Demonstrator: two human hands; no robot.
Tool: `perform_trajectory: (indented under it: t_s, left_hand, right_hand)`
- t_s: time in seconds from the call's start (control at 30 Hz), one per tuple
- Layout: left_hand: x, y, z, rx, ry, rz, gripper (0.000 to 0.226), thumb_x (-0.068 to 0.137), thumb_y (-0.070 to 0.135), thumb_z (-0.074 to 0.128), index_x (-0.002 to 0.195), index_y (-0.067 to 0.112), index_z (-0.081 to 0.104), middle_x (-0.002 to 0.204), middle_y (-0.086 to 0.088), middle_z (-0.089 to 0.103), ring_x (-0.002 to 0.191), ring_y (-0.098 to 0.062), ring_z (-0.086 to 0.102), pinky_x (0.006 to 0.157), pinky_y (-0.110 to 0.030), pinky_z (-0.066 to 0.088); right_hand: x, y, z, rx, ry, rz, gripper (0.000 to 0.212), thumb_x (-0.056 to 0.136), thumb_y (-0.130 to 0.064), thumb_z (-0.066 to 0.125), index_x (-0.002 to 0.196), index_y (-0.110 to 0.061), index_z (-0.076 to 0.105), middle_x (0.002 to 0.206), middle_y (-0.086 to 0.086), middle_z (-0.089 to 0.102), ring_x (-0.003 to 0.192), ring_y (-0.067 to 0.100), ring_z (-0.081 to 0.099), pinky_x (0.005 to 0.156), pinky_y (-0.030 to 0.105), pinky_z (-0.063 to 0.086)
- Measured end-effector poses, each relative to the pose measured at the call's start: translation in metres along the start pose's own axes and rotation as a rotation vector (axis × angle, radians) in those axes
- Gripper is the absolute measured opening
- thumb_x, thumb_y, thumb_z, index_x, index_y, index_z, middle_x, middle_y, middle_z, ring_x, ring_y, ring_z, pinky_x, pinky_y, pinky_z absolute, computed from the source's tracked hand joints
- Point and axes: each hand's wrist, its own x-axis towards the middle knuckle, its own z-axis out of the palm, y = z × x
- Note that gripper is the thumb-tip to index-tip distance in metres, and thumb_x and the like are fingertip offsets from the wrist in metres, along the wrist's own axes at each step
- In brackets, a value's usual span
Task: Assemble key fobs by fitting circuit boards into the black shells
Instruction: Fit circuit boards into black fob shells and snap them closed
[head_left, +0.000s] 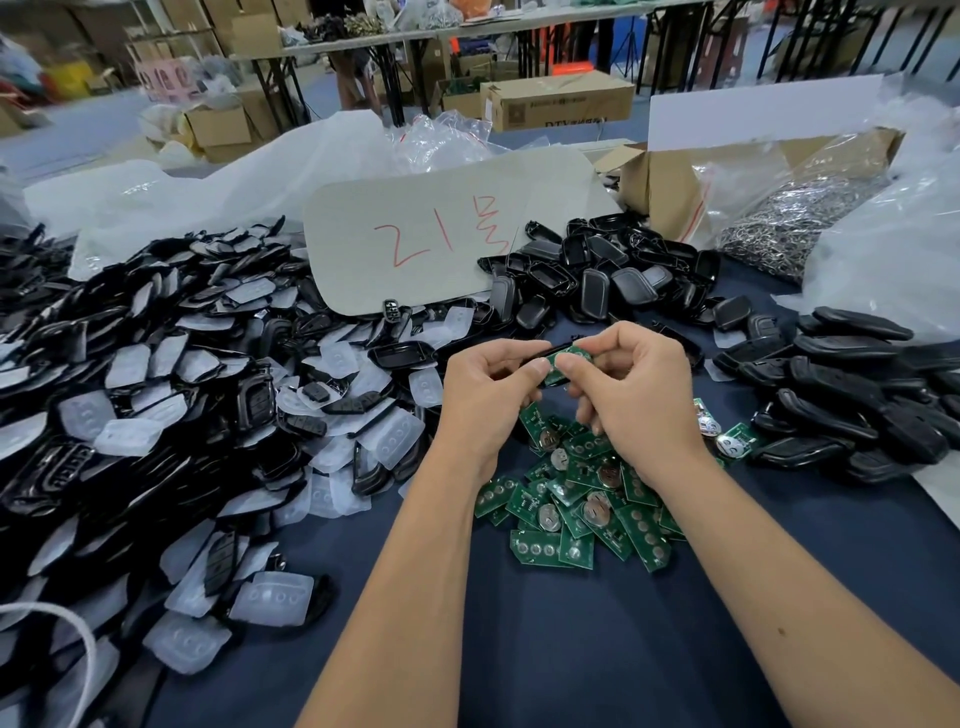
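Both hands meet above the dark blue table. My left hand grips a black shell by its left end, thumb pressed toward the board. My right hand pinches a green circuit board against that shell's open side. Whether the board is seated in the shell is hidden by the fingers. Below the hands lies a heap of loose green circuit boards with round metal contacts.
A large heap of black shells and clear rubber pads fills the left. More black shells lie behind the hands, and closed fobs are stacked at right. A card marked in red and a box with bagged metal rings stand behind.
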Motion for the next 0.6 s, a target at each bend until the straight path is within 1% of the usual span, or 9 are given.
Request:
perform_trajectory:
  t_s: [0.1,0.13,0.2,0.27,0.33,0.37,0.43,0.5,0.6]
  left_hand:
    - [0.001,0.001,0.002,0.013,0.0,-0.003,0.019,0.092,0.002,0.074,0.099,0.019,0.08,0.096,-0.029,0.072,0.064,-0.01,0.059,0.064,-0.02,0.052]
    - [0.001,0.001,0.002,0.02,-0.002,-0.002,0.018,0.092,0.002,0.074,0.099,0.018,0.08,0.094,-0.029,0.072,0.063,-0.009,0.06,0.063,-0.019,0.051]
    - [0.001,0.0,0.001,0.023,-0.002,0.002,0.019,0.091,0.001,0.075,0.099,0.017,0.08,0.088,-0.026,0.072,0.06,-0.009,0.059,0.062,-0.018,0.049]
    - [0.002,-0.001,0.0,0.028,-0.003,0.003,0.021,0.09,0.0,0.074,0.097,0.019,0.081,0.082,-0.019,0.072,0.06,-0.009,0.059,0.061,-0.018,0.049]
    - [0.003,-0.001,-0.001,0.058,-0.009,0.015,0.022,0.09,0.001,0.074,0.095,0.021,0.081,0.079,-0.013,0.075,0.061,-0.008,0.06,0.061,-0.018,0.049]
    - [0.003,0.0,-0.001,0.073,-0.013,0.023,0.022,0.09,0.001,0.074,0.095,0.021,0.081,0.077,-0.009,0.075,0.062,-0.007,0.061,0.06,-0.018,0.049]
    - [0.003,0.003,-0.002,0.083,-0.021,0.032,0.022,0.09,0.002,0.073,0.094,0.021,0.081,0.075,0.002,0.075,0.063,-0.003,0.06,0.06,-0.016,0.047]
    - [0.003,0.008,-0.002,0.063,-0.018,0.024,0.024,0.091,0.001,0.072,0.093,0.023,0.081,0.07,0.007,0.072,0.06,-0.002,0.057,0.058,-0.015,0.045]
    - [0.001,0.018,0.0,-0.111,0.068,-0.036,0.02,0.09,0.0,0.074,0.091,0.02,0.078,0.065,0.004,0.064,0.054,-0.006,0.051,0.053,-0.017,0.042]
  right_hand:
    - [-0.003,-0.003,0.002,-0.143,0.059,-0.056,0.019,0.091,-0.022,0.08,0.09,-0.014,0.063,0.059,0.004,0.069,0.04,0.019,0.063,0.044,0.031,0.049]
    - [-0.002,-0.003,0.002,-0.189,0.08,-0.066,0.025,0.09,-0.025,0.082,0.093,-0.013,0.06,0.056,0.004,0.067,0.041,0.018,0.063,0.05,0.031,0.051]
    - [-0.001,-0.004,0.0,-0.273,0.113,-0.054,0.039,0.084,-0.033,0.086,0.099,-0.015,0.055,0.053,0.003,0.064,0.045,0.018,0.062,0.06,0.027,0.052]
    - [0.001,-0.003,-0.004,-0.321,0.129,-0.033,0.043,0.078,-0.042,0.089,0.098,-0.02,0.057,0.055,0.002,0.063,0.048,0.014,0.058,0.057,0.022,0.047]
    - [0.004,-0.003,-0.01,-0.351,0.1,-0.038,0.034,0.078,-0.046,0.089,0.094,-0.026,0.066,0.062,-0.002,0.065,0.054,0.008,0.056,0.054,0.016,0.043]
    - [0.005,-0.003,-0.012,-0.337,0.06,-0.044,0.025,0.08,-0.043,0.088,0.093,-0.028,0.072,0.068,-0.005,0.067,0.058,0.007,0.058,0.055,0.016,0.044]
    - [0.007,-0.004,-0.014,-0.196,-0.049,-0.023,0.009,0.088,-0.027,0.083,0.095,-0.027,0.078,0.077,-0.004,0.074,0.06,0.006,0.063,0.058,0.022,0.049]
    - [0.007,-0.006,-0.013,-0.013,-0.084,0.023,0.01,0.091,-0.011,0.079,0.096,-0.02,0.079,0.075,0.002,0.076,0.058,0.013,0.068,0.055,0.027,0.053]
    - [0.006,-0.014,-0.004,0.181,-0.016,0.024,0.01,0.091,-0.005,0.078,0.092,-0.015,0.078,0.069,0.004,0.074,0.057,0.017,0.068,0.055,0.025,0.055]
